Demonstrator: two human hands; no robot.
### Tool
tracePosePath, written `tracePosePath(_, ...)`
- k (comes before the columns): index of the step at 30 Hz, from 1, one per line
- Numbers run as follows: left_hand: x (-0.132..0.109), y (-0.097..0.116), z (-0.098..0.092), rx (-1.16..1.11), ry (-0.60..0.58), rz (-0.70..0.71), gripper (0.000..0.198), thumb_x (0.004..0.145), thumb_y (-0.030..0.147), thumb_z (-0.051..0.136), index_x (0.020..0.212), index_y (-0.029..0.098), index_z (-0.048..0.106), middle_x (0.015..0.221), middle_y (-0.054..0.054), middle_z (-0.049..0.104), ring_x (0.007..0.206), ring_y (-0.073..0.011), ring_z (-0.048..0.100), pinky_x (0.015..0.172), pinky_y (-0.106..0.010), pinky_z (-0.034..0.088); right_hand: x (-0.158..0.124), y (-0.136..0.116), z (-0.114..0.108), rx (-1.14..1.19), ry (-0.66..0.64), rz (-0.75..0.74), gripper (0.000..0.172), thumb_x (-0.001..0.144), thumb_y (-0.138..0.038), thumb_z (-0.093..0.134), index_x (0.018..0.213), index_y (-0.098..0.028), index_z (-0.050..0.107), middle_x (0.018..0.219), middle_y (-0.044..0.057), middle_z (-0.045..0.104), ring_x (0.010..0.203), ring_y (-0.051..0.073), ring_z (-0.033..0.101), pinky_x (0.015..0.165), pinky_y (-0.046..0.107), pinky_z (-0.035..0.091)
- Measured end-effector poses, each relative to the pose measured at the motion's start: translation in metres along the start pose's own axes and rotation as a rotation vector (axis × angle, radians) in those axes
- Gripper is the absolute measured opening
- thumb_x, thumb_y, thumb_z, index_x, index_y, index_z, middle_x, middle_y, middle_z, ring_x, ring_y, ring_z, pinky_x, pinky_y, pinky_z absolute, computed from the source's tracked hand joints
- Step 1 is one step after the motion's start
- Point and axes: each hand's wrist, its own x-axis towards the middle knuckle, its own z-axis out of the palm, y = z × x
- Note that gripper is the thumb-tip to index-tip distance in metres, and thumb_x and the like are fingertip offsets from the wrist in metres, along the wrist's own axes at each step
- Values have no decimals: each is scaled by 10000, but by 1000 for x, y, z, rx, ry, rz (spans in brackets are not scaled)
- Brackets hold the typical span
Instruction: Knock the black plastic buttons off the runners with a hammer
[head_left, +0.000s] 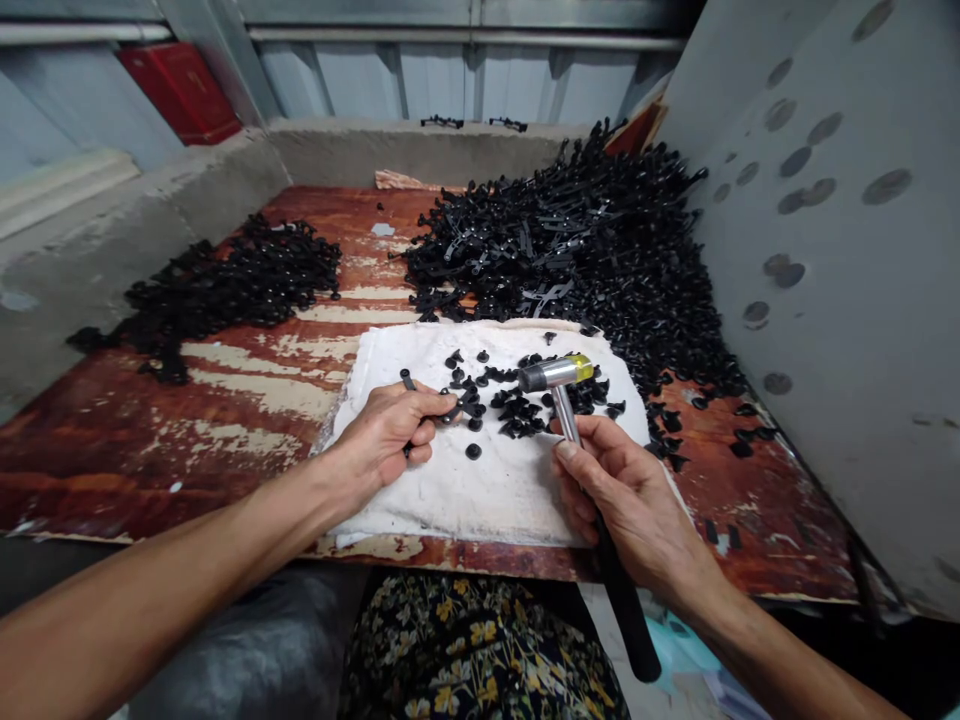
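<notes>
My right hand (622, 490) grips the black handle of a small hammer, whose steel head with a yellow tip (553, 373) is raised just above the white cloth (487, 490). My left hand (386, 435) rests on that cloth, its fingers closed around a thin black plastic piece (407, 379). Loose black plastic parts (510, 412) lie scattered on the cloth between my hands, under and beside the hammer head. A few of them touch my left fingertips.
A large heap of black plastic parts (562, 240) rises behind the cloth, and a smaller heap (232, 285) lies to the left, both on a worn red-brown board (150, 450). Concrete walls (420, 150) and a perforated grey panel (825, 250) surround the board. Floral fabric (480, 650) covers my lap.
</notes>
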Motion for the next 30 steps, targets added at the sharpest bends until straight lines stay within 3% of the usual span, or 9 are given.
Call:
tracePosePath(16,2,-3,-3,32,-42,-1,152,715,63,690,626,121,580,549,24,587,315,1,311,277,-119,225,1,0,0,-15,-1,17,289,803,-442,704,907,-216,556,630,-85,504,376,33,350,310,146,294)
tracePosePath(23,-6,-1,4,45,38,30,224,719,56,681,646,160,496,487,65,509,310,0,277,287,-117,187,-1,-1,-1,-147,-15,-33,225,869,-417,621,949,-217,558,644,-74,499,399,51,369,333,168,320)
tracePosePath(25,-10,0,8,44,50,45,236,722,51,673,646,167,482,473,77,475,314,-2,282,295,-119,190,0,-3,-2,-345,-24,-132,213,910,-376,561,1044,-213,586,692,-37,558,491,92,491,427,205,444)
tracePosePath(27,-13,1,12,44,71,59,245,722,46,665,641,172,471,463,86,445,318,-7,292,300,-124,189,2,-5,-4,-576,-46,-291,298,933,-312,504,1200,-204,582,824,24,654,683,151,620,621,282,555)
tracePosePath(30,-15,0,15,37,129,58,259,726,39,653,647,184,454,448,97,410,316,-14,289,301,-132,177,6,-8,-4,-815,-113,-540,443,932,-182,432,1367,-207,514,1145,93,686,951,193,670,872,368,553)
